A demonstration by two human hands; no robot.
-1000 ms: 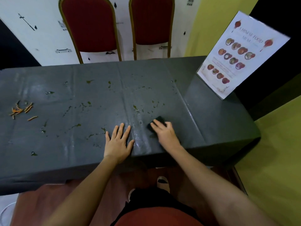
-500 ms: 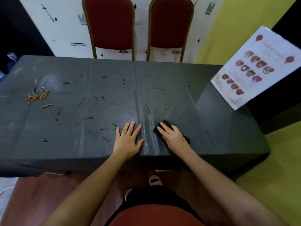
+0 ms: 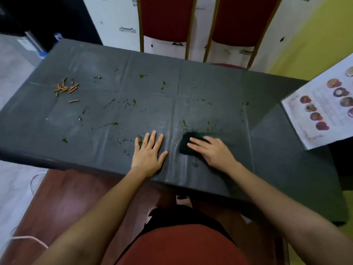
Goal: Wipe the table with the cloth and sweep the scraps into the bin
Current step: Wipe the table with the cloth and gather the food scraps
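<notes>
Head view. Nearest the camera, the left hand [image 3: 148, 153] lies flat with fingers spread on the counter [image 3: 95, 142], which is draped in dark grey plastic sheeting. Just beside it, the right hand [image 3: 212, 150] presses flat on a small dark cloth [image 3: 186, 143] (fingers extended, not closed around it). Green smears and flecks [image 3: 114, 123] dot the surface beyond. Orange stick-shaped scraps [image 3: 66, 88] lie far left. A laminated picture menu [image 3: 321, 111] stands right; two red-upholstered gold-framed chairs [image 3: 166, 18] stand behind.
</notes>
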